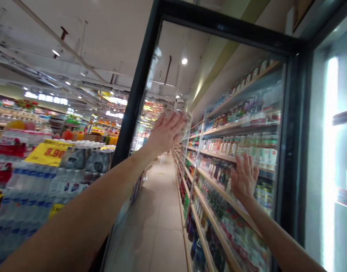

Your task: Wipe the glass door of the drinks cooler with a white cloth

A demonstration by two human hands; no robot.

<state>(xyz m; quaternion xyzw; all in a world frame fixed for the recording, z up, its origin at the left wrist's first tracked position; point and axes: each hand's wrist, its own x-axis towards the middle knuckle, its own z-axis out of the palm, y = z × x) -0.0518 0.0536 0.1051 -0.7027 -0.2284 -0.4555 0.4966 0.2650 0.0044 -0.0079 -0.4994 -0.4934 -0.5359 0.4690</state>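
My left hand point(169, 130) presses a pale, crumpled cloth point(188, 120) against the glass of a black-framed cooler door point(141, 71). Its fingers lie over the cloth, which shows past the fingertips. Lower on the right, my right hand point(244, 177) is at the same pane, fingers stretched and slightly apart, with nothing in it. It seems to rest flat on the glass, though contact is hard to make out. The door stands swung out, with its hinge side at the right.
Right of the door is the lit cooler interior point(329, 162) with shelf edges. Shelves of bottles point(227, 145) and a tiled aisle floor point(159, 215) show in the pane. At left stand stacked bottle packs point(28, 200) with a yellow price sign point(48, 152).
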